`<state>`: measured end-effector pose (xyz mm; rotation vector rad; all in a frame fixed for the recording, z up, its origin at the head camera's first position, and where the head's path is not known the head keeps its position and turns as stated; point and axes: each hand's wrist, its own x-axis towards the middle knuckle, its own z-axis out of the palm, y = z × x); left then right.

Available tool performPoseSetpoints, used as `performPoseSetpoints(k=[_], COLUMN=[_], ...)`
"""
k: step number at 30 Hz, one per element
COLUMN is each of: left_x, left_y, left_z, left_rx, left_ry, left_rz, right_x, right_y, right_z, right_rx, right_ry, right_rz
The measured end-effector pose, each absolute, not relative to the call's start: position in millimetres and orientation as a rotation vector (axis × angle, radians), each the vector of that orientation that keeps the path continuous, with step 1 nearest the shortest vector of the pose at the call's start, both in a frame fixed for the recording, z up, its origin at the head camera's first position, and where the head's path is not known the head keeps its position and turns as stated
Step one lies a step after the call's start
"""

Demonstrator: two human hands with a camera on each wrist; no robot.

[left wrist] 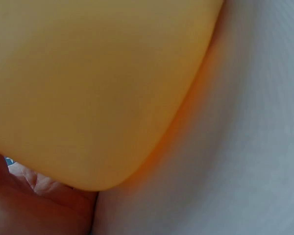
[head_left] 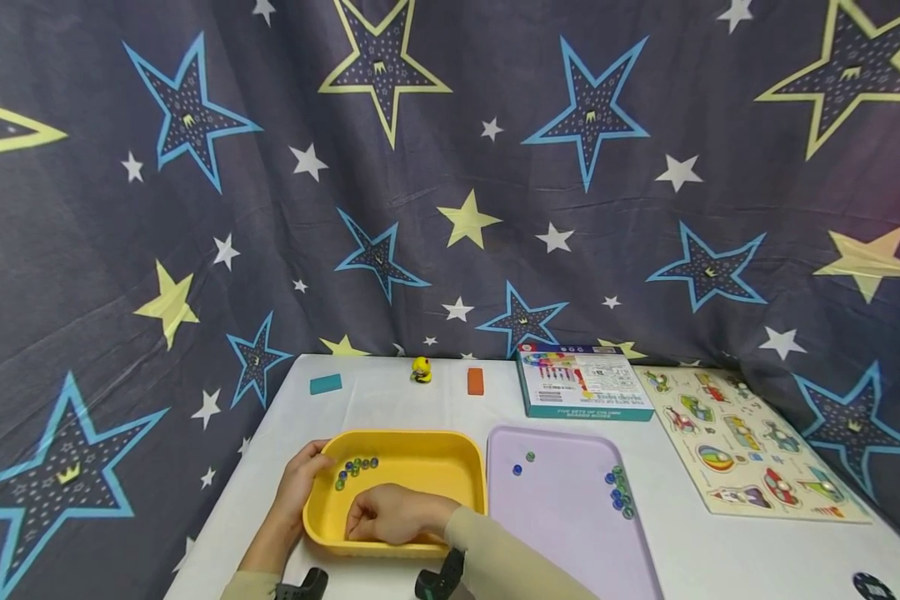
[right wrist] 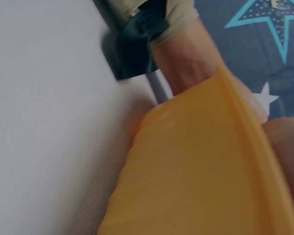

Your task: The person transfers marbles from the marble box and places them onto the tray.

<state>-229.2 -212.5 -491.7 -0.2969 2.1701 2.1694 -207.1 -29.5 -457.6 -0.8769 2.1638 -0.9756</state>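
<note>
A yellow bin [head_left: 427, 468] stands on the table in the head view. My left hand [head_left: 298, 482] grips its left rim, with the thumb over the edge and the palm against the outer wall. In the left wrist view, part of that hand [left wrist: 44, 198] shows beside the bin's wall [left wrist: 98, 98]. My right hand [head_left: 396, 514] reaches inside, its fingers curled down near the front wall. Its fingertips are hidden, so I cannot see whether they pinch anything. Several blue and green marbles [head_left: 365, 463] lie toward the bin's back left.
Right of the bin lies a lilac tray [head_left: 555, 517] with several marbles [head_left: 617, 493], most along its right side. Behind are a teal block [head_left: 326, 384], a yellow toy figure [head_left: 421, 370], an orange block [head_left: 476, 382] and a box [head_left: 585, 383]. A picture puzzle board [head_left: 750, 446] lies far right.
</note>
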Motion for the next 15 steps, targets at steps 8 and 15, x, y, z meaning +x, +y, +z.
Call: performPoseSetpoints(k=[8,15], left_x=[-229,-228], left_y=[-212,-213], left_z=[-493,-492], left_rx=[-0.315,-0.308], left_ry=[2.185,2.171], left_rz=[2.154,2.160], right_x=[-201,-197], right_y=[-9,17], right_z=[-452,-446], right_rx=[-0.989,-0.983], right_ry=[2.362,2.457], right_rz=[-1.014,-1.193])
